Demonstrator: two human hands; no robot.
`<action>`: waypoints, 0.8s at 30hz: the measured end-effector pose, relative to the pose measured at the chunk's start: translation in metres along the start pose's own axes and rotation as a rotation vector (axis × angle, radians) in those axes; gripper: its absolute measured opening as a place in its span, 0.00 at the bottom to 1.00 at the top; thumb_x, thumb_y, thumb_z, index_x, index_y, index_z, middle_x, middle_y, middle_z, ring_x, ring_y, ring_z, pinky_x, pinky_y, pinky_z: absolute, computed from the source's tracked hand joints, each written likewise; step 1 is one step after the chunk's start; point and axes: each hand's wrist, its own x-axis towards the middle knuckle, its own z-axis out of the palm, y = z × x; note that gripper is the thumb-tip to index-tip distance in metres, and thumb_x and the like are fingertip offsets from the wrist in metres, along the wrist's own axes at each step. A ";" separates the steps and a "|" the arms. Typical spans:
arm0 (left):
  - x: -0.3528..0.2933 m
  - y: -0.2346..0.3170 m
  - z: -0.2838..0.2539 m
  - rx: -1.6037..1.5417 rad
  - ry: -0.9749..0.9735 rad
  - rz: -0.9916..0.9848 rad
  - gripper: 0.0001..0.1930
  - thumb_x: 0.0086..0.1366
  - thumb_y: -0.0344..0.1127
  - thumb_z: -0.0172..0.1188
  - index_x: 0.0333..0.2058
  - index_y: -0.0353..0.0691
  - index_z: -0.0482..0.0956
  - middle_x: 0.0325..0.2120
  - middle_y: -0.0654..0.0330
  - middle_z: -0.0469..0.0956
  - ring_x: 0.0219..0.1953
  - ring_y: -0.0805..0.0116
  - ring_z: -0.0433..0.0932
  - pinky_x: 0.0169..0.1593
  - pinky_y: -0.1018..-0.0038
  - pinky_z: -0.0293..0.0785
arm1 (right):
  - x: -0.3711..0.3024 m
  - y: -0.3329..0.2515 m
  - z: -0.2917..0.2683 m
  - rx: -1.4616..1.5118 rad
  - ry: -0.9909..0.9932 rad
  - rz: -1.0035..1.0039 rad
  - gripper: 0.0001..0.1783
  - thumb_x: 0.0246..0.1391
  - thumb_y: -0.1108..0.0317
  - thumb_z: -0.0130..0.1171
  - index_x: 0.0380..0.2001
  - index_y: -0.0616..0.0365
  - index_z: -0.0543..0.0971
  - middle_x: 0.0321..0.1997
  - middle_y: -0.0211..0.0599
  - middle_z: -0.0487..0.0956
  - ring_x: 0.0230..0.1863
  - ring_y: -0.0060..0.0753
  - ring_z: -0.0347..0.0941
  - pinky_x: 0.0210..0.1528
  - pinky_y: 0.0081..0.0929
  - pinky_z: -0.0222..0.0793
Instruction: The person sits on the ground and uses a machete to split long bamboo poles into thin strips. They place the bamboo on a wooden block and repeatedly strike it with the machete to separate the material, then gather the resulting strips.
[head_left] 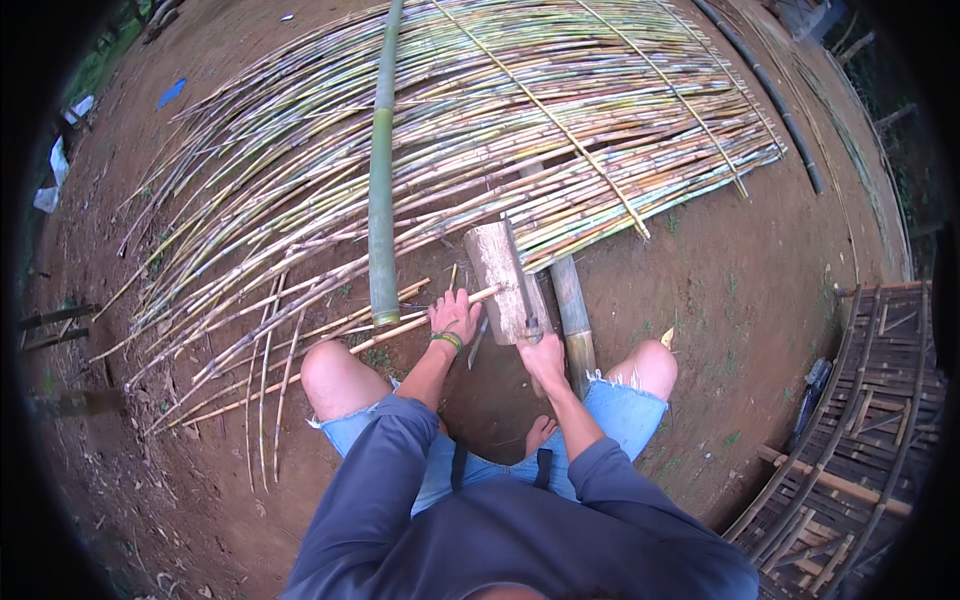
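My left hand (453,320), with a green and yellow band at its wrist, presses down around a thin bamboo cane (400,330). The cane's end lies on a pale split wooden block (495,265) in front of me. My right hand (543,360) is closed on the handle of a long dark-bladed knife, which looks like a machete (520,260). Its blade points away from me along the block's right side. Whether the edge touches the cane's tip, I cannot tell.
Beyond the block lies a wide mat of thin canes (620,130) with crosswise strips. A thick green bamboo pole (382,200) crosses its left part. Another thick pole (570,300) lies beside my right knee. A slatted bamboo rack (860,440) stands at the right.
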 end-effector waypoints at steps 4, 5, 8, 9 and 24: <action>0.001 -0.011 0.000 0.034 -0.004 0.010 0.18 0.67 0.51 0.56 0.47 0.44 0.72 0.46 0.48 0.74 0.50 0.44 0.75 0.54 0.43 0.66 | 0.006 -0.030 -0.028 0.242 -0.264 0.220 0.08 0.47 0.71 0.59 0.23 0.67 0.77 0.20 0.42 0.77 0.22 0.29 0.75 0.27 0.31 0.71; 0.001 -0.015 0.001 0.054 0.015 0.016 0.17 0.67 0.50 0.57 0.45 0.44 0.72 0.44 0.48 0.76 0.49 0.45 0.76 0.51 0.45 0.68 | -0.008 -0.034 -0.039 0.389 -0.380 0.354 0.07 0.47 0.71 0.59 0.22 0.66 0.77 0.21 0.41 0.78 0.22 0.28 0.75 0.26 0.30 0.71; 0.001 -0.014 0.003 0.050 0.026 0.083 0.17 0.65 0.49 0.60 0.42 0.43 0.71 0.37 0.50 0.78 0.43 0.47 0.78 0.46 0.50 0.72 | 0.007 -0.036 -0.067 0.502 -0.231 0.219 0.04 0.47 0.73 0.58 0.24 0.63 0.76 0.21 0.34 0.76 0.20 0.24 0.72 0.23 0.26 0.67; 0.000 -0.025 0.005 0.047 0.048 0.123 0.17 0.65 0.49 0.60 0.42 0.42 0.71 0.35 0.49 0.78 0.40 0.46 0.79 0.43 0.51 0.73 | 0.012 -0.043 -0.077 0.563 -0.209 0.184 0.04 0.46 0.73 0.58 0.25 0.63 0.76 0.20 0.33 0.75 0.19 0.24 0.71 0.23 0.26 0.67; -0.091 -0.045 -0.033 0.238 -0.104 -0.025 0.10 0.63 0.39 0.58 0.36 0.40 0.72 0.23 0.42 0.80 0.28 0.38 0.81 0.33 0.47 0.78 | 0.089 -0.043 -0.116 0.911 -0.086 0.089 0.04 0.47 0.74 0.58 0.22 0.61 0.75 0.16 0.30 0.74 0.17 0.21 0.70 0.20 0.23 0.64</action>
